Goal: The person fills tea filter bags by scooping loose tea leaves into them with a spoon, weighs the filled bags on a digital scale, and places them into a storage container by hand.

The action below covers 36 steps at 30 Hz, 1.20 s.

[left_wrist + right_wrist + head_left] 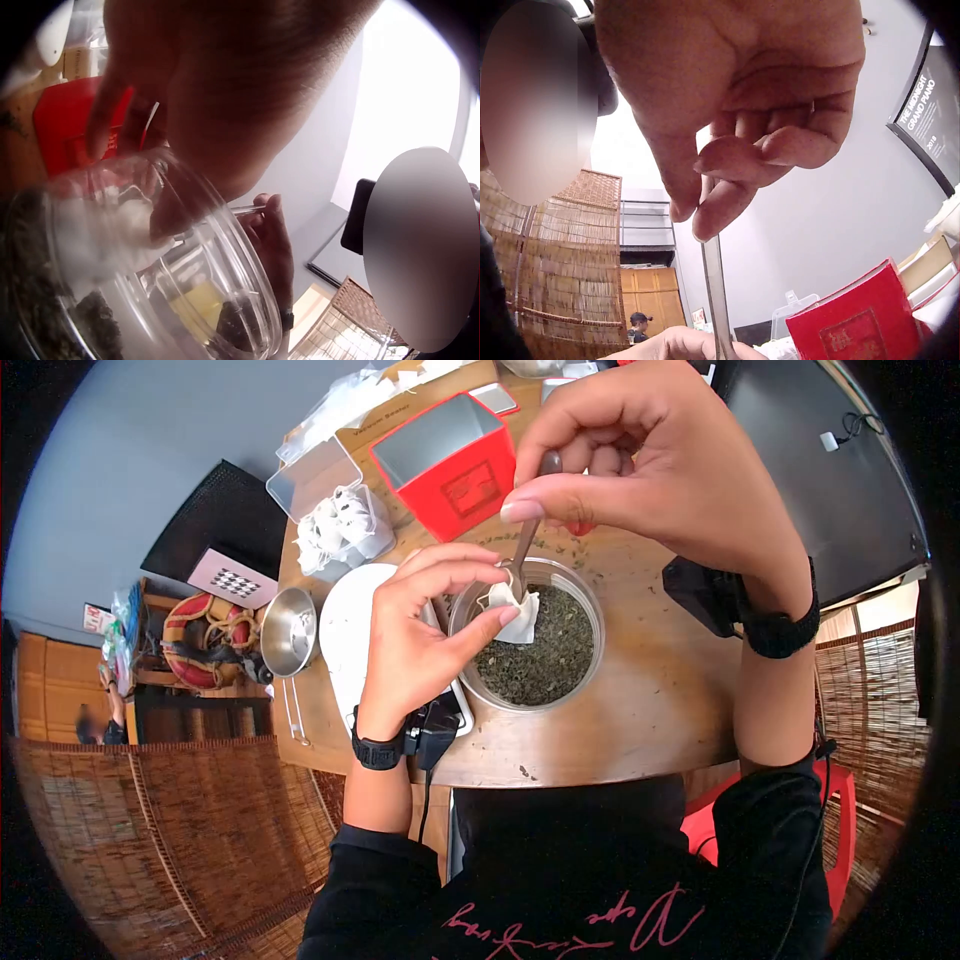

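Over a clear round tub (pixel 597 650) of dried green leaves, the left hand (pixel 425 622) pinches a small white cloth bag (pixel 517 622) between thumb and fingers. The right hand (pixel 650 470) grips the handle of a metal spoon (pixel 525 545), held steeply with its lower end at the bag's mouth; the bag and left fingers partly hide that end. In the right wrist view, the thumb and forefinger of the right hand (pixel 742 127) pinch the spoon (pixel 716 292). The tub (pixel 247 277) looms close in the left wrist view, below the left hand (pixel 202 97).
Behind the tub stands a red box (pixel 440 475). A plastic container of white bags (pixel 335 525) is at the back left, beside a steel bowl (pixel 290 632). A white scale (pixel 345 615) lies under the left forearm. Loose leaf bits dot the wooden table (pixel 650 710).
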{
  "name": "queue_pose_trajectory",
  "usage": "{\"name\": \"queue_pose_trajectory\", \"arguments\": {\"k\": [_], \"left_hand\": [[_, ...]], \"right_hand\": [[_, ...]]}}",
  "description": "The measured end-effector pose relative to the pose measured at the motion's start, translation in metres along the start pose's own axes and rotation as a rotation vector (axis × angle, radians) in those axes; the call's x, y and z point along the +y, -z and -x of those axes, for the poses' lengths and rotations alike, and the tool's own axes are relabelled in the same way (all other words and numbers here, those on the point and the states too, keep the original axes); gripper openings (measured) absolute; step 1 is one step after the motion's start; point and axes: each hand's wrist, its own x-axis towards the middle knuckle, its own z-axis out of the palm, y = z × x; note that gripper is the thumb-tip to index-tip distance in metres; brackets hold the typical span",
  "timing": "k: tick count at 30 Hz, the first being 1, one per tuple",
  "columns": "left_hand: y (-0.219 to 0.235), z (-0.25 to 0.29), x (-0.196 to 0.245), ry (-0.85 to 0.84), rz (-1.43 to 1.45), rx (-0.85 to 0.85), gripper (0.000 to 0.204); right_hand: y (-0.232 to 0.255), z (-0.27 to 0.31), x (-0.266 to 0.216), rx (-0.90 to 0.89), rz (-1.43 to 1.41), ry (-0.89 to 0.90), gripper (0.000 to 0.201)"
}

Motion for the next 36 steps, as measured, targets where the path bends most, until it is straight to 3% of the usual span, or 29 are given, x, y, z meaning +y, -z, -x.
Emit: {"name": "queue_pose_trajectory", "arguments": {"k": [8, 11, 14, 16, 18, 20, 21, 24, 28, 30, 36], "left_hand": [[0.000, 0.001, -0.006, -0.059, -0.031, 0.001, 0.026], [0.002, 0.002, -0.008, -0.082, -0.069, -0.009, 0.021], [0.002, 0.001, -0.006, -0.090, -0.079, 0.007, 0.017], [0.001, 0.001, -0.007, -0.071, -0.083, 0.052, 0.016], [-0.001, 0.000, -0.008, -0.074, -0.094, 0.099, 0.015], [-0.003, 0.000, -0.008, -0.098, -0.091, 0.150, 0.013], [-0.003, 0.000, -0.007, -0.093, -0.086, 0.158, 0.013], [-0.003, 0.000, -0.003, -0.027, -0.055, 0.148, 0.013], [-0.001, 0.000, -0.007, -0.107, -0.166, 0.147, 0.013], [0.001, 0.001, -0.006, -0.116, -0.173, 0.123, 0.012], [-0.003, 0.001, -0.008, -0.091, -0.171, 0.171, 0.012]], "right_hand": [[-0.001, 0.000, 0.000, -0.015, -0.037, 0.007, 0.015], [0.001, 0.001, -0.004, 0.038, 0.093, 0.003, 0.014], [0.011, 0.002, -0.001, 0.076, -0.099, -0.022, 0.011], [0.011, 0.004, -0.002, 0.207, -0.171, -0.073, 0.007], [0.008, 0.007, 0.012, 0.164, -0.107, -0.068, 0.009], [0.001, 0.004, 0.019, 0.003, 0.126, 0.033, 0.012], [0.000, 0.007, 0.018, -0.075, 0.126, -0.067, 0.008], [-0.018, 0.002, 0.029, -0.128, 0.176, 0.096, 0.011], [-0.018, 0.001, 0.047, -0.188, 0.251, 0.218, 0.010], [-0.016, -0.001, 0.048, -0.301, -0.012, 0.022, 0.020], [-0.024, -0.005, 0.065, -0.429, -0.145, -0.149, 0.019]]}}
